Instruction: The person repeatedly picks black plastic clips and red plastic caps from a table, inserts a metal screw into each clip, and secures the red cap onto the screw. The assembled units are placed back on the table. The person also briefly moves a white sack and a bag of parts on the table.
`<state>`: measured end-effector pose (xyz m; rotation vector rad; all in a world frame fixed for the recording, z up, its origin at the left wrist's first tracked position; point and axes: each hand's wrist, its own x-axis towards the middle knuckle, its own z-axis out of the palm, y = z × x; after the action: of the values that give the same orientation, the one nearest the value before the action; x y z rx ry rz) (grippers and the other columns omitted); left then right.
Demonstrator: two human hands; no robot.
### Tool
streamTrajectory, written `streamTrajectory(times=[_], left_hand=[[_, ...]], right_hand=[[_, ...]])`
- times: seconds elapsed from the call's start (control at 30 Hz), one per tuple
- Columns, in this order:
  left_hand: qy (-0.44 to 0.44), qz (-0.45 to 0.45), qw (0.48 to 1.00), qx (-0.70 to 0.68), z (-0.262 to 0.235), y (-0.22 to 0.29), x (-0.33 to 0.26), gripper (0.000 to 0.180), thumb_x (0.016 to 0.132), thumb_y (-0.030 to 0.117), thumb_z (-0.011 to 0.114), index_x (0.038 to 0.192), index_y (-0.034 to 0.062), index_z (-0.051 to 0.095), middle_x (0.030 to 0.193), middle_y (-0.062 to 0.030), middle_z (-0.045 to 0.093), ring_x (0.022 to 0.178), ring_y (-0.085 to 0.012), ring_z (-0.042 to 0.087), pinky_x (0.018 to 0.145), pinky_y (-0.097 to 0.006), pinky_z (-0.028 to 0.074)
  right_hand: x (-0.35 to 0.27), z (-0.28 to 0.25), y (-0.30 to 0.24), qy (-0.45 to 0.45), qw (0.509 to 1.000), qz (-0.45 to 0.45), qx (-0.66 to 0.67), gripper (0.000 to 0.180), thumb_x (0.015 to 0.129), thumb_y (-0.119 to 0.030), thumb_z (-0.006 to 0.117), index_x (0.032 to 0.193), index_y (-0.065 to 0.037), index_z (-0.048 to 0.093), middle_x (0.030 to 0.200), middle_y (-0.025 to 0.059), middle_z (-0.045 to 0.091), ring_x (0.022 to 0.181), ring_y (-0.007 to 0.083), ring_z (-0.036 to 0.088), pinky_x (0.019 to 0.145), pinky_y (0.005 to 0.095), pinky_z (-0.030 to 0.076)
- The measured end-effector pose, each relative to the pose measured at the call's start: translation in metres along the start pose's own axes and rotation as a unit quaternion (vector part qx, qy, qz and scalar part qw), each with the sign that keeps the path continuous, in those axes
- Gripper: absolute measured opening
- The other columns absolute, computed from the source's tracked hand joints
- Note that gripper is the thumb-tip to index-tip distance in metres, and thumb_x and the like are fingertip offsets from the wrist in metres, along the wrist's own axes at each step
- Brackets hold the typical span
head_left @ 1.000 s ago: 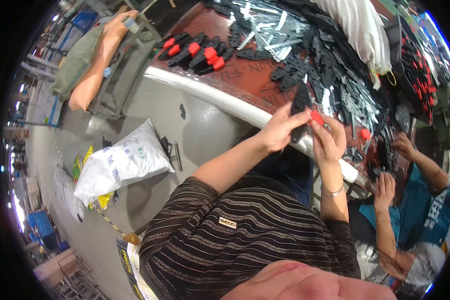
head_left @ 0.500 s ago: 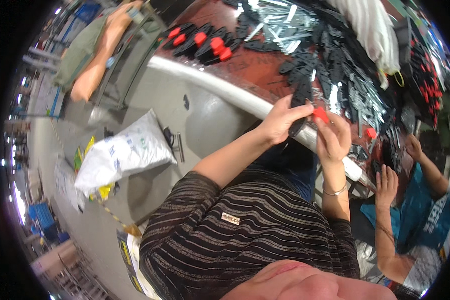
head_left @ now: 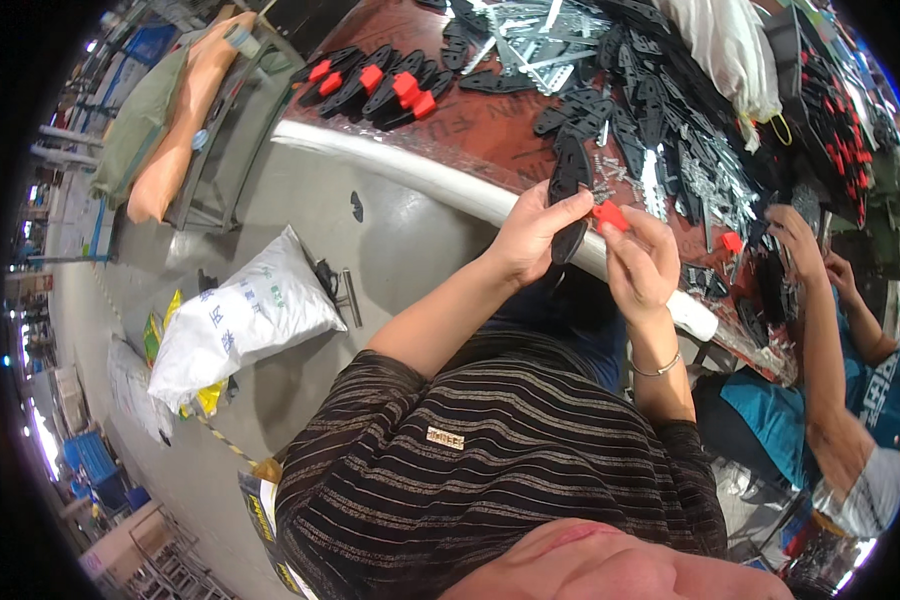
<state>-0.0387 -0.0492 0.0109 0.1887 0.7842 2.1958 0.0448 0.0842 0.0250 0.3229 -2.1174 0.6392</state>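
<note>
Black handle piece (head_left: 568, 190) in left hand (head_left: 530, 235), red clip (head_left: 610, 214) in right hand (head_left: 638, 262).

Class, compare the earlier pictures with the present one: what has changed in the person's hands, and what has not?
Little changed. The left hand still holds the black flat part, and the right hand still pinches the small red piece beside it; the camera view shifted slightly. The white sack on the floor stayed put.

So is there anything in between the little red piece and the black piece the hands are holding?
Nothing visible. The left hand holds the black piece upright, the right hand pinches the red piece right beside it, with only a small open gap between them.
</note>
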Motion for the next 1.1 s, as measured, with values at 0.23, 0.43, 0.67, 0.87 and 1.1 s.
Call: streamTrajectory(times=[0.23,0.43,0.67,0.87,1.1], left_hand=[[-0.027,0.000,1.000,-0.016,0.001,0.000,-0.003,0.008,0.093,0.012,0.056,0.098,0.0053,0.057,0.090,0.0009,0.059,0.082,-0.0058,0.055,0.073,-0.022,0.046],[-0.044,0.007,0.999,0.030,0.004,0.002,-0.010,0.016,0.095,0.011,0.054,0.110,0.0042,0.052,0.100,-0.0008,0.058,0.090,-0.0071,0.055,0.079,-0.023,0.046],[-0.015,0.043,0.994,0.103,0.006,0.000,-0.013,0.039,0.093,0.010,0.056,0.128,0.0016,0.041,0.109,-0.0040,0.054,0.099,-0.0106,0.052,0.089,-0.027,0.043],[-0.111,0.068,0.945,0.301,0.015,-0.016,-0.018,0.050,0.092,0.016,0.057,0.134,0.0023,0.034,0.110,-0.0026,0.051,0.098,-0.0097,0.050,0.082,-0.025,0.043],[-0.132,-0.032,0.975,0.177,0.032,-0.011,-0.034,0.050,0.097,0.011,0.045,0.141,0.0086,0.020,0.100,-0.0031,0.050,0.080,-0.0129,0.053,0.066,-0.029,0.046]], right_hand=[[0.010,-0.006,-0.007,-0.016,0.998,-0.050,-0.039,0.020,0.066,0.005,0.071,0.084,0.000,0.067,0.095,0.0156,0.062,0.082,0.0296,0.062,0.067,0.0350,0.052],[0.010,-0.003,-0.011,-0.019,0.998,-0.039,-0.045,0.021,0.067,0.005,0.069,0.087,-0.001,0.068,0.096,0.0156,0.061,0.083,0.0294,0.062,0.070,0.0357,0.052],[0.001,-0.009,-0.009,-0.023,0.955,0.212,0.206,0.048,0.072,0.002,0.068,0.118,-0.003,0.054,0.116,0.0149,0.055,0.102,0.0245,0.057,0.085,0.0351,0.049],[0.019,0.006,-0.012,0.029,0.776,0.366,0.513,0.063,0.092,-0.034,0.050,0.141,-0.002,0.027,0.129,0.0177,0.046,0.117,0.0251,0.048,0.101,0.0362,0.035],[0.014,0.001,-0.023,0.021,0.780,0.356,0.515,0.046,0.094,-0.028,0.053,0.131,-0.005,0.037,0.093,0.0070,0.058,0.082,0.0109,0.053,0.072,0.0242,0.045]])
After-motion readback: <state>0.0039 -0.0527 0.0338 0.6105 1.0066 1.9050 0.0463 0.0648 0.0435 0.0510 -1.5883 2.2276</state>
